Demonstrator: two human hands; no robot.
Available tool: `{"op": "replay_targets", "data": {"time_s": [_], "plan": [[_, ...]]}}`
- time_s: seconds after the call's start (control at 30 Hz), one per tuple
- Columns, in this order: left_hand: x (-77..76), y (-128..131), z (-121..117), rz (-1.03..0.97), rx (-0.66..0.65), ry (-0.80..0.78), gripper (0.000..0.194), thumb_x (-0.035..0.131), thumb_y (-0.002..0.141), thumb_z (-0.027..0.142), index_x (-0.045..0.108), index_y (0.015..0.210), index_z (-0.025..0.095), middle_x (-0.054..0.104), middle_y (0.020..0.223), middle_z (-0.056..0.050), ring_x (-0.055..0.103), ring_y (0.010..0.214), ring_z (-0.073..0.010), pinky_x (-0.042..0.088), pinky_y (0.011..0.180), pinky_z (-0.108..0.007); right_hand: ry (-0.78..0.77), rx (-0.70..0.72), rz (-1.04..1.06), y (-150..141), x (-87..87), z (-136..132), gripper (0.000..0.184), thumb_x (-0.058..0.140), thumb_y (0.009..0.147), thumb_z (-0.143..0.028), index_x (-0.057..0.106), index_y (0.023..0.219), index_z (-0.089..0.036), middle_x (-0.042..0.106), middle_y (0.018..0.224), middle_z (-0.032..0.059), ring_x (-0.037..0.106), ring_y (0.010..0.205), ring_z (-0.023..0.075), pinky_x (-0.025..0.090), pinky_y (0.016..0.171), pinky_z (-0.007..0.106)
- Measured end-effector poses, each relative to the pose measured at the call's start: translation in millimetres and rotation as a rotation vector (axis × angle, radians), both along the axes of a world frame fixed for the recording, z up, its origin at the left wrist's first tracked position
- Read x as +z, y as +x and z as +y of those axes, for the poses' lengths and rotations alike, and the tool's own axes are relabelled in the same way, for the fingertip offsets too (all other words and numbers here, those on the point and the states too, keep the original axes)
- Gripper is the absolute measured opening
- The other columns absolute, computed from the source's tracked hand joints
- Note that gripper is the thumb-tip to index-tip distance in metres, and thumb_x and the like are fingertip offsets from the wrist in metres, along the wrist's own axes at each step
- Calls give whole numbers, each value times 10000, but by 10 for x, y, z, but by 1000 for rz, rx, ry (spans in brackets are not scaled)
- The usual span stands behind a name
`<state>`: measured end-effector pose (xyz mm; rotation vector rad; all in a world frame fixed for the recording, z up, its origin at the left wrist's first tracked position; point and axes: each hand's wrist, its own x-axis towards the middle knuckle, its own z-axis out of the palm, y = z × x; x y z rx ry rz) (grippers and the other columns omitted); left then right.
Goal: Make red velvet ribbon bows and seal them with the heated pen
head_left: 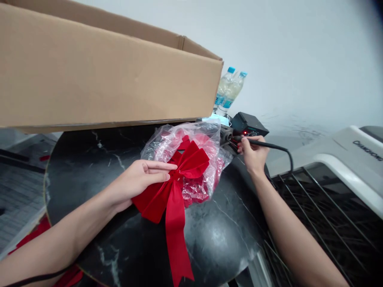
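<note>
My left hand pinches a red velvet bow near its knot, fingers over one loop. One ribbon tail hangs down toward the table's front edge. Behind the bow lies a clear plastic bag with more red pieces inside. At the right, my right hand is closed around a black soldering iron with a cord trailing from its back end. The iron's front end is at the metal holder; its tip is hidden there. Beside the holder sits a black control box with a lit red light.
A large open cardboard box stands along the back left. Two bottles with blue caps and a light blue mask are behind the holder. The round black marbled table borders a white heater with a wire grille at right.
</note>
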<state>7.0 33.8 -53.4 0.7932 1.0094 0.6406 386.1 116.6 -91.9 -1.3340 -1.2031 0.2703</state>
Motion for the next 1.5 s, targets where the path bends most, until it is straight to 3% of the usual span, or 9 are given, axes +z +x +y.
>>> {"op": "replay_targets", "data": {"time_s": [0.2, 0.33, 0.6, 0.7, 0.77, 0.9, 1.07, 1.27, 1.5], "plan": [[12, -19, -1, -8, 14, 14, 371, 839, 800, 214, 778, 1163, 170, 829, 976, -119, 791, 822, -174, 600, 744, -208, -152, 105, -23, 11, -154, 175, 312, 778, 839, -402, 664, 1029, -184, 697, 774, -6, 637, 599, 133, 515, 549, 260], [32, -28, 1, -13, 8, 58, 361, 848, 790, 211, 786, 1144, 175, 830, 979, -114, 792, 827, -175, 604, 752, -212, -264, 111, 36, 7, -202, 222, 337, 668, 964, -377, 631, 1219, -159, 683, 1133, 73, 685, 935, 189, 600, 812, 382], [164, 29, -146, -5, 44, 126, 347, 847, 783, 184, 788, 1125, 169, 831, 968, -102, 785, 802, -167, 605, 752, -221, -465, 202, 233, -121, -13, 29, 389, 642, 981, -378, 597, 1308, -172, 624, 1310, 106, 654, 1114, 243, 577, 930, 462], [262, 45, -300, -13, 46, 198, 333, 841, 793, 185, 776, 1120, 180, 829, 973, -83, 778, 808, -153, 594, 746, -205, -489, 237, 291, -140, 77, -234, 366, 638, 985, -373, 605, 1285, -166, 639, 1269, 98, 665, 1070, 225, 588, 898, 439], [330, 48, -426, -29, 38, 244, 331, 834, 806, 189, 747, 1125, 192, 824, 961, -72, 773, 794, -148, 587, 735, -203, -480, 270, 315, -194, 142, -507, 317, 647, 976, -405, 657, 1142, -136, 698, 1019, 61, 684, 796, 152, 596, 684, 302], [434, 73, -707, -58, 12, 265, 372, 814, 837, 214, 644, 1167, 231, 809, 975, -65, 773, 779, -169, 585, 680, -227, -492, 489, 331, -537, 268, -1230, 465, 714, 866, -586, 697, 847, -122, 610, 561, -11, 492, 346, 74, 315, 300, 174], [482, 176, -1047, -4, 0, 286, 479, 816, 837, 204, 586, 1256, 230, 806, 1027, -95, 774, 797, -170, 588, 683, -216, -538, 800, 401, -1206, 283, -1900, 501, 739, 809, -633, 680, 765, -138, 712, 636, 81, 630, 405, 179, 497, 361, 280], [469, 156, -1372, 31, 35, 304, 453, 824, 835, 240, 587, 1220, 235, 816, 1034, -102, 789, 843, -194, 594, 709, -217, -287, 681, 556, -1317, 269, -1959, 250, 796, 810, -375, 686, 928, -184, 701, 657, 0, 669, 558, 140, 546, 535, 246], [500, -30, -1481, 44, 111, 289, 468, 843, 805, 260, 599, 1204, 238, 812, 1043, -114, 796, 816, -247, 613, 670, -269, -55, 372, 608, -873, 339, -1584, 305, 806, 743, -453, 650, 749, -191, 668, 660, -7, 592, 515, 99, 529, 505, 238]]}}
